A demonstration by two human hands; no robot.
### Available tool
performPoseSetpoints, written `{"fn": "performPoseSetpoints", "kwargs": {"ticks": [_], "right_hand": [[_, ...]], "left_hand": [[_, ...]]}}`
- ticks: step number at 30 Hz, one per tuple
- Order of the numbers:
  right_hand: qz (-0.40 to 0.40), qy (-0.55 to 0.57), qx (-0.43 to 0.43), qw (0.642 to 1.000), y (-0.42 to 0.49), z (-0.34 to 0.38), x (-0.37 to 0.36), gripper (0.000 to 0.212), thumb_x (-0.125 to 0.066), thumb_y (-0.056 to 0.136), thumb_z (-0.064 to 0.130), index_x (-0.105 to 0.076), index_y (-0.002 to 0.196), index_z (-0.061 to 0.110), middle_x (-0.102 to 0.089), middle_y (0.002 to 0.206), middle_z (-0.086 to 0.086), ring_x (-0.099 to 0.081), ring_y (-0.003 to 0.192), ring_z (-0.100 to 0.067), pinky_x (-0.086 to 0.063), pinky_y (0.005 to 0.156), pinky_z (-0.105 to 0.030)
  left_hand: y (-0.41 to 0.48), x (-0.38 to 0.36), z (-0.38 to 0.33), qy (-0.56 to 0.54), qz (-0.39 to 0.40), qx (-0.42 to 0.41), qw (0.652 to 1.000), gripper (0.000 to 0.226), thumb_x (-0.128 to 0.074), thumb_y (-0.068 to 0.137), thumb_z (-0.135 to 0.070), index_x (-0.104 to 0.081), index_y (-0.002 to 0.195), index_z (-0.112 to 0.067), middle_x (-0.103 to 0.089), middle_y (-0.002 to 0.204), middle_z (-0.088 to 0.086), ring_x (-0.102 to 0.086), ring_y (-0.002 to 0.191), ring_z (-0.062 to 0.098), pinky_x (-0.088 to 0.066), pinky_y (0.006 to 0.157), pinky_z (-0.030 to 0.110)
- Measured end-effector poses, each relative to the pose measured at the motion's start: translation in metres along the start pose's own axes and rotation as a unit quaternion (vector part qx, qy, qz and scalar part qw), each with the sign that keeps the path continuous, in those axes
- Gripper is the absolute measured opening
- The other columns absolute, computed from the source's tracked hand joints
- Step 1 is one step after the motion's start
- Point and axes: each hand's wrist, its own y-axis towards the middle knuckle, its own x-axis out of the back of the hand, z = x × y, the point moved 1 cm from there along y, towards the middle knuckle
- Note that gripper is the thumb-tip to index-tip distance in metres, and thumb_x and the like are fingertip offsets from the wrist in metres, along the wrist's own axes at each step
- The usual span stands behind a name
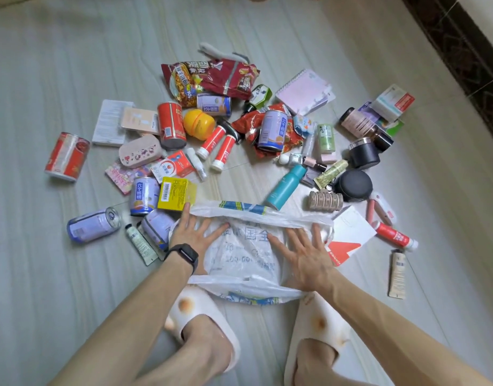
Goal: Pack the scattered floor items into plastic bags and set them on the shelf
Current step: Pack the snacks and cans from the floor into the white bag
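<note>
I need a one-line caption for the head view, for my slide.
Left hand and right hand rest open on a white printed plastic bag before scattered drink cans.

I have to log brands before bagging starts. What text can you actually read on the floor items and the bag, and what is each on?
"六个核桃": middle purple can
"六个核桃": purple can beside the yellow box
"10": noodle packet
"100-00", only partly legible: plastic bag
Too small or blurred to read: the yellow box's barcode label, the red cans, the tubes, the bag's other print.
</note>
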Motion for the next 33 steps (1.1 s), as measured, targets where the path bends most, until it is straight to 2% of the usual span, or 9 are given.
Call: {"fn": "performPoseSetpoints", "kwargs": {"ticks": [6, 9, 13, 15, 18, 23, 26, 29, 33], "right_hand": [[0.021, 0.042, -0.014, 0.999, -0.014, -0.004, 0.021, 0.092, -0.054, 0.078, 0.061, -0.008, 0.155, 0.041, -0.014, 0.162, -0.007, -0.009, 0.149, -0.031, 0.013, 0.113, -0.067], [-0.002, 0.092, -0.022, 0.995, -0.028, -0.01, 0.05, 0.063, -0.051, 0.09, 0.048, -0.032, 0.149, 0.043, -0.027, 0.161, 0.006, -0.023, 0.148, -0.021, 0.006, 0.117, -0.06], [-0.136, 0.177, -0.039, 0.974, -0.039, -0.02, 0.09, 0.035, -0.048, 0.093, 0.049, -0.061, 0.124, 0.037, -0.065, 0.122, 0.014, -0.062, 0.113, -0.016, -0.044, 0.1, -0.036], [-0.193, 0.255, -0.061, 0.946, -0.035, -0.023, 0.105, 0.03, -0.053, 0.091, 0.047, -0.065, 0.116, 0.035, -0.068, 0.109, 0.014, -0.067, 0.099, -0.014, -0.054, 0.079, -0.035], [-0.206, 0.333, -0.107, 0.914, -0.009, -0.028, 0.117, 0.034, -0.055, 0.092, 0.045, -0.062, 0.122, 0.031, -0.068, 0.113, 0.004, -0.067, 0.093, -0.018, -0.053, 0.08, -0.035], [-0.088, 0.369, -0.222, 0.898, 0.051, -0.034, 0.114, 0.063, -0.044, 0.096, 0.055, -0.033, 0.148, 0.023, -0.056, 0.133, -0.023, -0.059, 0.116, -0.036, -0.045, 0.094, -0.04], [-0.04, 0.39, -0.263, 0.882, 0.079, -0.033, 0.103, 0.071, -0.042, 0.095, 0.058, -0.018, 0.152, 0.022, -0.058, 0.13, -0.027, -0.06, 0.114, -0.04, -0.045, 0.092, -0.04], [-0.054, 0.419, -0.294, 0.857, 0.096, -0.031, 0.095, 0.075, -0.055, 0.092, 0.053, -0.016, 0.149, 0.024, -0.055, 0.126, -0.031, -0.061, 0.106, -0.043, -0.045, 0.085, -0.04], [-0.103, 0.485, -0.294, 0.817, 0.104, -0.031, 0.096, 0.088, -0.07, 0.087, 0.037, -0.012, 0.152, 0.025, -0.055, 0.123, -0.03, -0.058, 0.099, -0.04, -0.044, 0.081, -0.038]], "left_hand": [[-0.014, 0.033, -0.009, 0.02, -0.055, -0.067, 0.996, 0.046, -0.045, 0.092, -0.034, -0.051, 0.136, -0.021, -0.041, 0.146, 0.015, -0.027, 0.14, 0.036, 0.03, 0.102, 0.065], [-0.024, 0.063, -0.007, -0.027, -0.097, -0.113, 0.989, 0.031, -0.043, 0.093, -0.028, -0.059, 0.119, -0.021, -0.058, 0.124, 0.006, -0.045, 0.125, 0.028, -0.006, 0.116, 0.052], [-0.037, 0.104, 0.022, -0.079, -0.215, -0.134, 0.964, 0.027, -0.041, 0.094, -0.034, -0.063, 0.107, -0.025, -0.064, 0.103, -0.001, -0.057, 0.101, 0.026, -0.036, 0.094, 0.037], [-0.041, 0.113, 0.049, -0.148, -0.26, -0.083, 0.951, 0.026, -0.042, 0.094, -0.037, -0.063, 0.104, -0.025, -0.065, 0.1, -0.003, -0.06, 0.096, 0.025, -0.043, 0.083, 0.034], [-0.043, 0.105, 0.092, -0.275, -0.261, 0.063, 0.923, 0.019, -0.044, 0.092, -0.036, -0.058, 0.099, -0.026, -0.066, 0.1, -0.005, -0.062, 0.093, 0.025, -0.038, 0.067, 0.03], [-0.037, 0.022, 0.131, -0.374, -0.04, 0.274, 0.885, 0.034, -0.044, 0.088, -0.046, -0.048, 0.115, -0.024, -0.066, 0.112, 0.009, -0.063, 0.098, 0.033, -0.049, 0.076, 0.034], [-0.031, -0.017, 0.118, -0.516, 0.029, 0.316, 0.796, 0.065, -0.053, 0.087, -0.057, -0.035, 0.134, -0.017, -0.062, 0.119, 0.013, -0.061, 0.105, 0.033, -0.047, 0.08, 0.03], [-0.022, -0.032, 0.098, -0.644, -0.002, 0.352, 0.679, 0.071, -0.072, 0.078, -0.054, -0.026, 0.119, -0.018, -0.06, 0.109, 0.008, -0.06, 0.094, 0.028, -0.048, 0.078, 0.031], [-0.01, -0.046, 0.081, -0.663, -0.034, 0.412, 0.624, 0.082, -0.081, 0.066, -0.054, -0.022, 0.11, -0.018, -0.059, 0.105, 0.009, -0.061, 0.087, 0.029, -0.05, 0.073, 0.033]]}}
